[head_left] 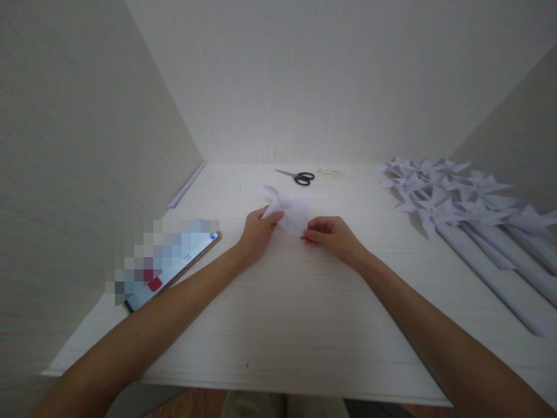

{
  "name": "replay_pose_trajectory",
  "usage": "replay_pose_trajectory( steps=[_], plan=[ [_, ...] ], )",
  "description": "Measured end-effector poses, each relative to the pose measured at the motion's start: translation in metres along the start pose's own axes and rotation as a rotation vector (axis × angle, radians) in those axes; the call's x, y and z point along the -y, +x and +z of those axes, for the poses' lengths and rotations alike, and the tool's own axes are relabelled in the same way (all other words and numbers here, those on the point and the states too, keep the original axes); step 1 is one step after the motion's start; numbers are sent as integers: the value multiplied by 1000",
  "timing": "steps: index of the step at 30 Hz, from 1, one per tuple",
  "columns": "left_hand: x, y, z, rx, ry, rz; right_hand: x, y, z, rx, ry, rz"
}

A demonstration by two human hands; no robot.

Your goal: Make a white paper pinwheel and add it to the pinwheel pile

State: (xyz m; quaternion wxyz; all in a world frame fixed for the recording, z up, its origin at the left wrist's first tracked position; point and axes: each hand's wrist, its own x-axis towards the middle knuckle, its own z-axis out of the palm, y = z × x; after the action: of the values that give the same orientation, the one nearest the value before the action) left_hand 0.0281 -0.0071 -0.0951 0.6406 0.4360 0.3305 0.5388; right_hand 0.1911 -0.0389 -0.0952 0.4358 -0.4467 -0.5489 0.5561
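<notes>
Bare forearms [174,305] flank thin white paper [296,216], its upper-left flap [271,194] curled, pinched by left fingers [275,218] and right fingers [317,235].

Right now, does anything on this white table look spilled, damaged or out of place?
Brownish marks break the white tabletop just right of the scissors, near the back wall; stain or wear, I can't tell. A small dark speck shows nearer the front.

Single head view, worn by you: wide, looking forward and down over your forearms [174,297]. Left hand [256,235] and right hand [333,235] sit mid-frame, moderately near. Back wall [287,81] faces you beyond both hands; table's front edge [209,384] and your lap [256,405] show nearer than them.
</notes>
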Motion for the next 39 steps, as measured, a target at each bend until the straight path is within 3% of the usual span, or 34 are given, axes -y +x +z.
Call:
replay_pose_trajectory(
  steps=[10,18,26,31,39],
  plan=[
    [0,2,1,-33,-54,-20,0,-1,-2,2,36,-39],
    [-1,0,1,7,-53,-27,1,-1,-1,50,4,-66],
    [-5,5,1,-81,-98,-42,0,-2,-2,40,-77,-114],
    [-6,4,1,-49,-106,-69,0,-3,-3,3,38,-265],
    [-4,0,3,59,-64,-86,0,-3,-3,-8,-63,-218]
  ],
)
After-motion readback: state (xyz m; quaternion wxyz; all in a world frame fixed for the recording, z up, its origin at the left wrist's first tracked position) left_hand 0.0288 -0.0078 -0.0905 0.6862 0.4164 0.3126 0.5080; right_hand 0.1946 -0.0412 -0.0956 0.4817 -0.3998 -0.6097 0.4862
